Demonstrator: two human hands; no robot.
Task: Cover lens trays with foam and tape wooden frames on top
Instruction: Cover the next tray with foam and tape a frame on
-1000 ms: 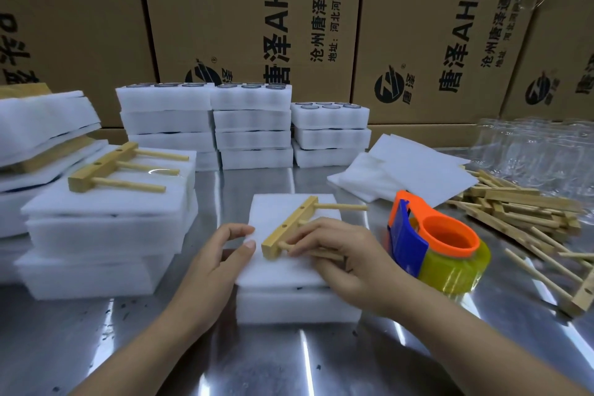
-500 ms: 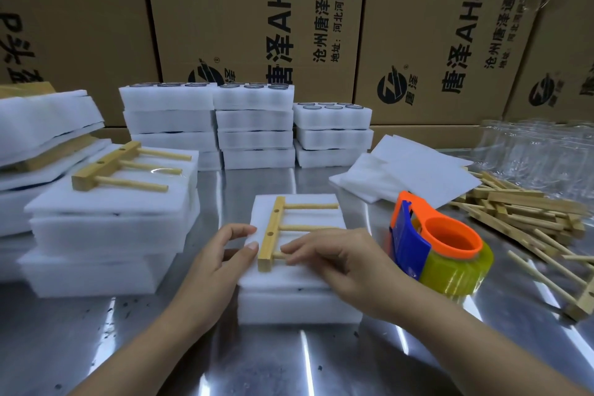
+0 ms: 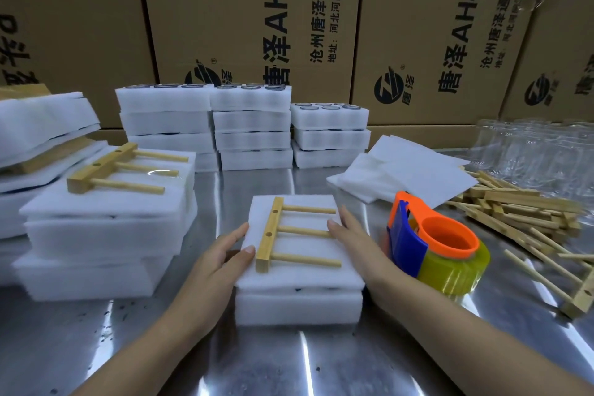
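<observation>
Head view: wooden frame (image 3: 273,231) now flat on foam (image 3: 305,278) over center tray (image 3: 299,309), no longer in right hand (image 3: 352,239). It & left hand (image 3: 221,254) flank foam, fingers straight, pressing edges, gripping nothing. Taping prob. next. Count: 1 frame w/ 3 rods, 1 tape roll (image 3: 434,247), 3 tray stacks (image 3: 254,125) behind.

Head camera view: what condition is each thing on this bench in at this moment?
Wooden frame: flat on the centre stack, no tape visible.
Foam sheet: covering the centre stack's top.
Left hand: open, fingers against the foam's left edge.
Right hand: open, fingers on the foam's right edge.
Tape dispenser: standing on the table, unheld.
Back tray stacks: tops uncovered, lenses showing.
Spare frames: heaped loose at right.
</observation>
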